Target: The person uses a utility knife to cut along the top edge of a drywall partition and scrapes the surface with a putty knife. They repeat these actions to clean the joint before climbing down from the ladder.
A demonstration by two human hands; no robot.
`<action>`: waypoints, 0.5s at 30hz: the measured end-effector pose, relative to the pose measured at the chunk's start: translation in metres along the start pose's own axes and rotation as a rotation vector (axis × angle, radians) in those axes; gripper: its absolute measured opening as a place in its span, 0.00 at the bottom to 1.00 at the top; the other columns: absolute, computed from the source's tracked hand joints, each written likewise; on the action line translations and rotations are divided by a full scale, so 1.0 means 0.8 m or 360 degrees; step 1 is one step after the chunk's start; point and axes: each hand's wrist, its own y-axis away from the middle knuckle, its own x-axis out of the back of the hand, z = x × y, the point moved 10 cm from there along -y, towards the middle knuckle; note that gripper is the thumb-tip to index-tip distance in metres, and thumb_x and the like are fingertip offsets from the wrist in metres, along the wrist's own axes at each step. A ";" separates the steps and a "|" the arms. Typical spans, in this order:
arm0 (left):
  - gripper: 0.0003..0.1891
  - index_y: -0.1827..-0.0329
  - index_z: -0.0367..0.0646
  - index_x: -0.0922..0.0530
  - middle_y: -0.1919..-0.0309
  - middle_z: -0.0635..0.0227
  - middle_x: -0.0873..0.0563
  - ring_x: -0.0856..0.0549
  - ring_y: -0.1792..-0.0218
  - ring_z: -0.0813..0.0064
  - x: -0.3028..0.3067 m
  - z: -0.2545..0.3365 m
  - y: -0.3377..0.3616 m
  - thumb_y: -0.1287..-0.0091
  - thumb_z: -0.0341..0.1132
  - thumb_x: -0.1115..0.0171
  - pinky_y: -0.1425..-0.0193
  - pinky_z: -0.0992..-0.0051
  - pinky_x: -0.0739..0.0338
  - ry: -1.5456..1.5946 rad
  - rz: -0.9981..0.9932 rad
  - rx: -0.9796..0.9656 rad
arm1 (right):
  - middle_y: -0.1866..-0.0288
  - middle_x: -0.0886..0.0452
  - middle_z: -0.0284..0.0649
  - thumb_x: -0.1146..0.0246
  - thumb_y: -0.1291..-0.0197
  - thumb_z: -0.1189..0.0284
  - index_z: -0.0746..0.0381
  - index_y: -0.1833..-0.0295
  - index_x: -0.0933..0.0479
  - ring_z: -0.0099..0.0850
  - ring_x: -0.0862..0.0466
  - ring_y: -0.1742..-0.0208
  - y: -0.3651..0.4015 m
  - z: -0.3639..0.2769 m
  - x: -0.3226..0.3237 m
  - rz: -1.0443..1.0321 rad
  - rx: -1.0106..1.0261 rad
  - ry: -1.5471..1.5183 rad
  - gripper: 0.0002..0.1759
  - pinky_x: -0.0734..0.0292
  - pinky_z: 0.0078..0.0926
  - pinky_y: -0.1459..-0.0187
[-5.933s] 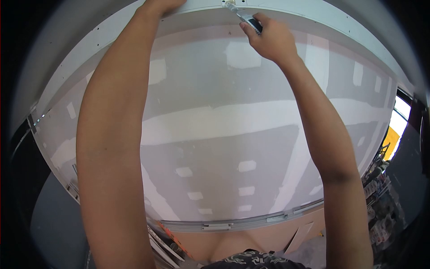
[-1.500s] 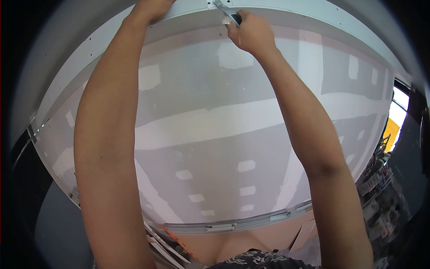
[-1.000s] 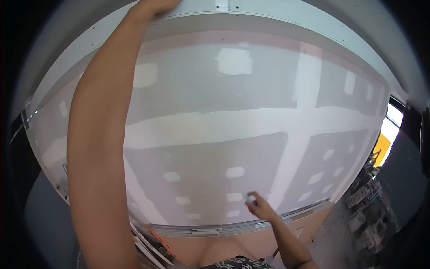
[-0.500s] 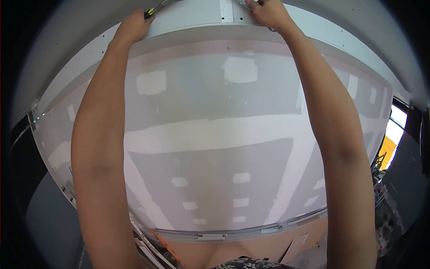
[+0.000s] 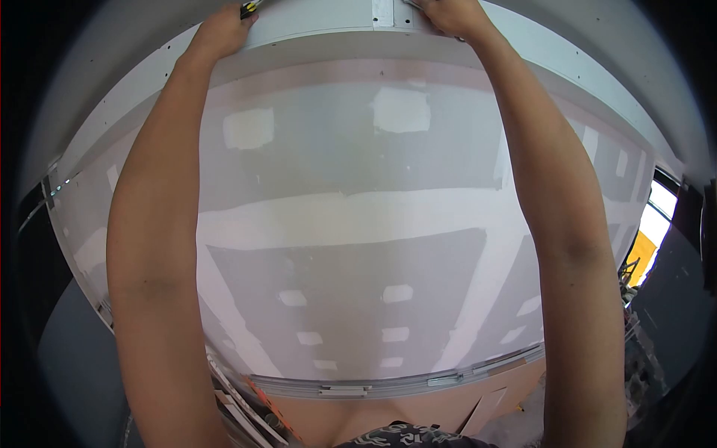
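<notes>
Both my arms reach up to a white boxed drywall beam (image 5: 321, 19) at the top of the view. My left hand (image 5: 222, 33) is closed around a tool with a black-and-yellow handle (image 5: 249, 9); its metal end runs off the top edge. Further right, my right hand (image 5: 454, 16) is closed on a thin metal-bladed tool (image 5: 411, 4), mostly covered by my fingers. A white filled strip (image 5: 382, 11) with dark screw holes lies on the beam between the hands, nearer the right one.
Below the beam stands a grey drywall wall (image 5: 351, 280) with white filler patches and bands. Metal profiles (image 5: 351, 390) run along its foot. Long strips and an orange piece (image 5: 272, 407) lie at lower left. A bright opening (image 5: 653, 224) and clutter are at the right.
Both hands and the beam sit slightly higher in the view, so less of the tools shows. My left arm has shifted a little left. Both hands keep their grip.
</notes>
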 end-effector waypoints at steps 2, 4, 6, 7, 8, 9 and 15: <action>0.25 0.38 0.35 0.21 0.45 0.43 0.15 0.16 0.43 0.43 -0.006 -0.001 -0.003 0.21 0.51 0.44 0.37 0.54 0.24 -0.0044 -0.0079 -0.0006 | 0.38 0.13 0.52 0.40 0.24 0.65 0.55 0.33 0.18 0.46 0.13 0.38 0.003 -0.001 0.001 0.0007 0.0000 0.0030 0.19 0.21 0.45 0.33; 0.25 0.38 0.35 0.21 0.45 0.42 0.15 0.16 0.43 0.43 -0.006 -0.001 -0.002 0.21 0.51 0.43 0.37 0.54 0.24 -0.0039 -0.0047 -0.0019 | 0.38 0.13 0.51 0.40 0.25 0.66 0.56 0.33 0.17 0.47 0.14 0.37 0.003 0.001 0.000 0.0020 -0.0001 0.0058 0.19 0.21 0.45 0.33; 0.25 0.38 0.35 0.21 0.44 0.42 0.15 0.16 0.43 0.43 -0.006 0.001 -0.001 0.22 0.51 0.43 0.37 0.54 0.24 -0.0035 -0.0020 -0.0033 | 0.39 0.12 0.49 0.40 0.26 0.68 0.60 0.34 0.18 0.48 0.14 0.37 0.001 -0.002 -0.003 0.0039 0.0060 0.0113 0.19 0.21 0.43 0.33; 0.25 0.38 0.35 0.21 0.45 0.42 0.15 0.16 0.43 0.42 -0.006 0.001 0.003 0.22 0.51 0.42 0.38 0.55 0.24 -0.0009 -0.0028 -0.0001 | 0.39 0.12 0.49 0.40 0.26 0.68 0.60 0.34 0.18 0.48 0.14 0.37 0.003 0.002 -0.004 0.0035 0.0054 0.0107 0.19 0.21 0.43 0.33; 0.25 0.38 0.36 0.21 0.45 0.41 0.14 0.16 0.43 0.42 -0.004 0.000 0.005 0.22 0.51 0.42 0.38 0.55 0.24 0.0016 -0.0034 0.0032 | 0.39 0.12 0.49 0.40 0.26 0.69 0.61 0.34 0.17 0.47 0.14 0.37 0.004 -0.002 -0.002 0.0054 0.0157 0.0143 0.19 0.21 0.42 0.32; 0.25 0.38 0.36 0.21 0.45 0.41 0.14 0.16 0.43 0.42 0.000 0.002 0.005 0.22 0.51 0.42 0.38 0.55 0.24 0.0012 -0.0038 0.0032 | 0.39 0.12 0.49 0.40 0.26 0.69 0.62 0.35 0.17 0.47 0.14 0.37 0.005 -0.007 -0.001 0.0075 0.0262 0.0179 0.19 0.21 0.40 0.32; 0.27 0.37 0.35 0.21 0.47 0.41 0.13 0.15 0.44 0.41 -0.006 -0.001 0.001 0.22 0.52 0.42 0.39 0.55 0.23 0.0009 -0.0086 -0.0018 | 0.39 0.13 0.49 0.40 0.26 0.69 0.62 0.36 0.17 0.46 0.14 0.37 0.027 -0.005 -0.007 0.0005 0.0209 0.0142 0.18 0.21 0.40 0.33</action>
